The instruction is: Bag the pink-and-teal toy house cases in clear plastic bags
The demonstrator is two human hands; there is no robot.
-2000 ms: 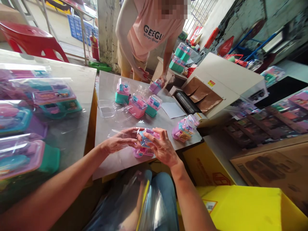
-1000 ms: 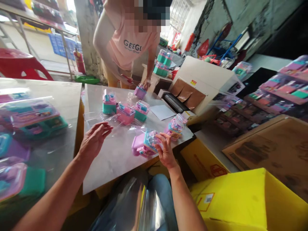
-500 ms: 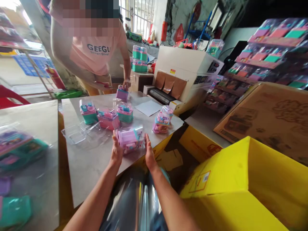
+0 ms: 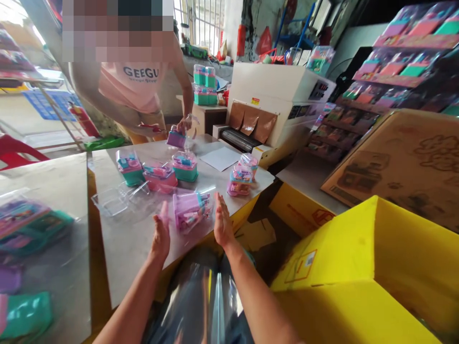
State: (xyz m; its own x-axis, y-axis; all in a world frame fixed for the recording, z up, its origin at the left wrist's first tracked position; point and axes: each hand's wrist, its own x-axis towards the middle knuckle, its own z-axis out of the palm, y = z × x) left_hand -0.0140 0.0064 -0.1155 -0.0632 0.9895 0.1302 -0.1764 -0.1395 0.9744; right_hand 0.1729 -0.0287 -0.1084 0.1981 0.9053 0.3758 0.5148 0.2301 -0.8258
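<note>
A busy workroom is surrounding a pale grey, smooth counter [image 4: 125, 258], and a cream-coloured, box-shaped machine [image 4: 267, 88] is standing behind its far side. Near the front edge of this counter, a purple plastic toy box with small pink and blue parts [image 4: 184, 212] is sitting inside a sheet of thin clear film [image 4: 211, 192]. The left hand [image 4: 160, 234] is hovering just beside it, with straight fingers and nothing in the grasp. The right hand [image 4: 223, 222] is facing it from the other side, its palm also free; whether it is touching the film, I cannot tell. Judging from the loose edges, the film is already enclosing this box, but it is not yet lying tight. Behind, three lidded green and pink plastic toy boxes [image 4: 160, 180] are standing in a row; whether they are wearing film, I cannot see.
</note>
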